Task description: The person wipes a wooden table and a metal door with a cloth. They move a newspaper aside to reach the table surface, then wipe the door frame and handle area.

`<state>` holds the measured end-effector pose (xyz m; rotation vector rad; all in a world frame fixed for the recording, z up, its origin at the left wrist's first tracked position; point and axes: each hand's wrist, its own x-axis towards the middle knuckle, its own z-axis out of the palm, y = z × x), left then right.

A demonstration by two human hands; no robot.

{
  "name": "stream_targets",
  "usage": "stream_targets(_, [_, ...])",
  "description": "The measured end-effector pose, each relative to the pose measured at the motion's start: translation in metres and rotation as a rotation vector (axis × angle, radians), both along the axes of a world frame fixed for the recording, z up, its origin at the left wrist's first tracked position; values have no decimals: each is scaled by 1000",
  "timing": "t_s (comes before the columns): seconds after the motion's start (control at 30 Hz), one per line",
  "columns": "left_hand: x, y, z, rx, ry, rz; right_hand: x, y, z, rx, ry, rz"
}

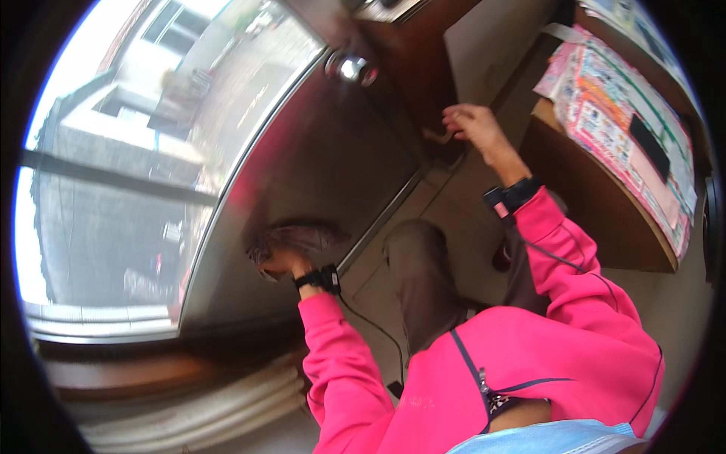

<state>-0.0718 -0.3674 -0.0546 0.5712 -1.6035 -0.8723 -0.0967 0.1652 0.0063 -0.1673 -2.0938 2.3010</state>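
Note:
My left hand (279, 264) presses a crumpled, patterned cloth (309, 238) against the shiny dark lower panel (317, 170) of a door with a glass upper part. The cloth hides most of its fingers. My right hand (476, 127) is raised in the air, fingers partly bent and slightly blurred, between a brown wooden piece of furniture and a desk; nothing shows in it. A round metal door knob (353, 69) sits near the top of the panel. Each wrist wears a black strap with a small device.
On the right stands a wooden desk (601, 227) with printed papers (601, 127) and a black phone-like object (650, 147) on top. Window glass (130, 227) spans the left, above a wooden sill. A thin cable hangs from the left wrist device. Tiled floor (368, 289) lies below.

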Motion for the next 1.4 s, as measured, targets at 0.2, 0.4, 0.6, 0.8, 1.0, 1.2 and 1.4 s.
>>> stream_targets(0.2, [51, -56, 42, 505, -95, 118, 4, 0, 9, 35, -5, -33])
stream_targets(0.4, [40, 4, 78, -754, -2173, 145, 0, -7, 7, 75, -33, -9])
stream_targets(0.6, [-6, 72, 50, -412, -1836, -16, -6, -13, -1, 111, -35, -1])
stream_targets(0.8, [-30, 178, 44, 1355, 7, -913, -9, -42, -10, 288, 122, 328])
stream_targets(1.0, [-11, 246, 80, 1325, 33, -1379, 4, -75, -10, 492, 240, 541])
stream_targets(1.2, [-8, 217, 57, 1330, -351, -1292, -9, -71, -3, 151, 100, 294])
stream_targets(1.4, [13, 201, 59, 647, -927, -897, -3, -53, 17, -402, 107, 389])
